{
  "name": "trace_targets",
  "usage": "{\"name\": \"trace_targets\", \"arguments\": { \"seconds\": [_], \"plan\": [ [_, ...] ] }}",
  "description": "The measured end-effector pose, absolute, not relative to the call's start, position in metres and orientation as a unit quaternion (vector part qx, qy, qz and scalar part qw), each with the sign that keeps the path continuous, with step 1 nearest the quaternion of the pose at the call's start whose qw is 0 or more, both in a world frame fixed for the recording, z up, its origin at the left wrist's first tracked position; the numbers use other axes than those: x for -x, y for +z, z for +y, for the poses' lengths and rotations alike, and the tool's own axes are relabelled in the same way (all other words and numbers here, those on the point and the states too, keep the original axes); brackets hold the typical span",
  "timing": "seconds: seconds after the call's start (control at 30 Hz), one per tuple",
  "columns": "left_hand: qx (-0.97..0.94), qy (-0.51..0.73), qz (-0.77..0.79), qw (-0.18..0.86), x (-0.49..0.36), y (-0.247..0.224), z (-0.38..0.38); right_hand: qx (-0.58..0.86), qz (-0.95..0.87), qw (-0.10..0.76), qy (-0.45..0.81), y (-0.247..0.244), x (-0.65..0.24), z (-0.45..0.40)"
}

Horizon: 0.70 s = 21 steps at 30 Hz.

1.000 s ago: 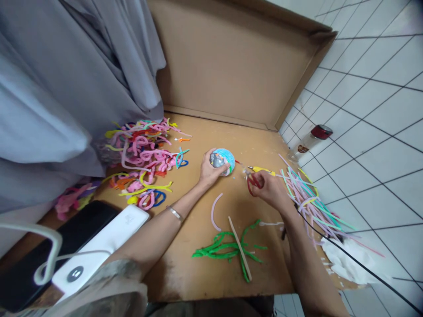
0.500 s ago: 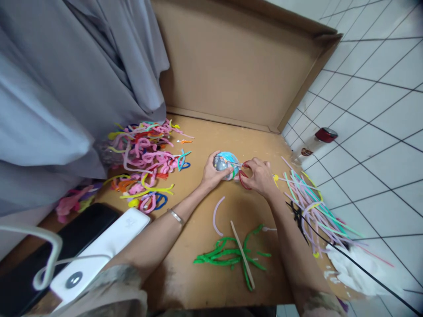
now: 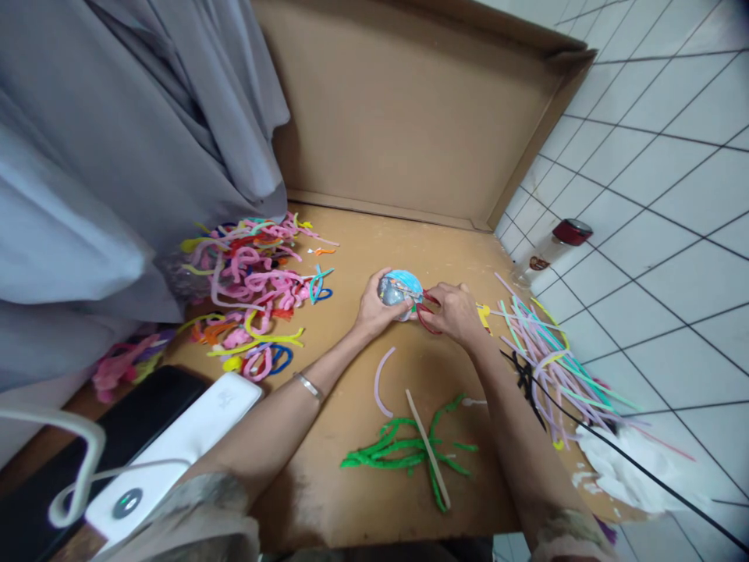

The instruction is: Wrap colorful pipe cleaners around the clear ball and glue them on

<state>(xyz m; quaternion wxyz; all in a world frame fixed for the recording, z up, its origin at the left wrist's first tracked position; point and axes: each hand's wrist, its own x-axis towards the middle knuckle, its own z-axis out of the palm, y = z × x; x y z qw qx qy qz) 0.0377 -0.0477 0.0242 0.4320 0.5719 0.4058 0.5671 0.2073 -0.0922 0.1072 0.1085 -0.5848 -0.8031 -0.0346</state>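
Note:
My left hand (image 3: 378, 303) is wrapped around the left side of a round ball (image 3: 399, 289), part clear and shiny, part covered in light blue, with small bits of orange and green on it. In my right hand (image 3: 453, 312) are scissors (image 3: 429, 296) with red handles, the fingers in the loops. Their blades lie across the front of the ball, pointing left. I cannot make out what, if anything, is between the blades. Below the hands a curved lilac pipe cleaner (image 3: 379, 382) lies on the table.
Green pipe cleaners (image 3: 386, 453) lie near the front edge under a wooden stick (image 3: 428, 449). A heap of coloured pipe cleaners (image 3: 257, 273) is at left, a lilac and mint bundle (image 3: 544, 351) at right. A white power bank (image 3: 175, 453), a bottle (image 3: 550, 254) and a cardboard wall (image 3: 409, 117) surround the workspace.
My right hand has moved slightly left, bringing the scissors further over the ball, and the handles look closer together. My left hand keeps its hold. The whole view has shifted a little.

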Motion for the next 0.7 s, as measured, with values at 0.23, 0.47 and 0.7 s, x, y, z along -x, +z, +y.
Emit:
{"name": "trace_targets", "arguments": {
  "seconds": [0.23, 0.47, 0.7],
  "plan": [
    [-0.577, 0.566, 0.409, 0.424, -0.038, 0.025, -0.048, 0.577, -0.807, 0.123, -0.016, 0.108, -0.208, -0.091],
    [-0.58, 0.563, 0.411, 0.422, -0.039, 0.026, -0.048, 0.582, -0.798, 0.152, 0.015, 0.096, -0.21, -0.087],
    [-0.57, 0.564, 0.419, 0.425, -0.039, 0.025, -0.045, 0.682, -0.678, 0.271, -0.024, 0.102, -0.224, -0.086]
  ]
}}
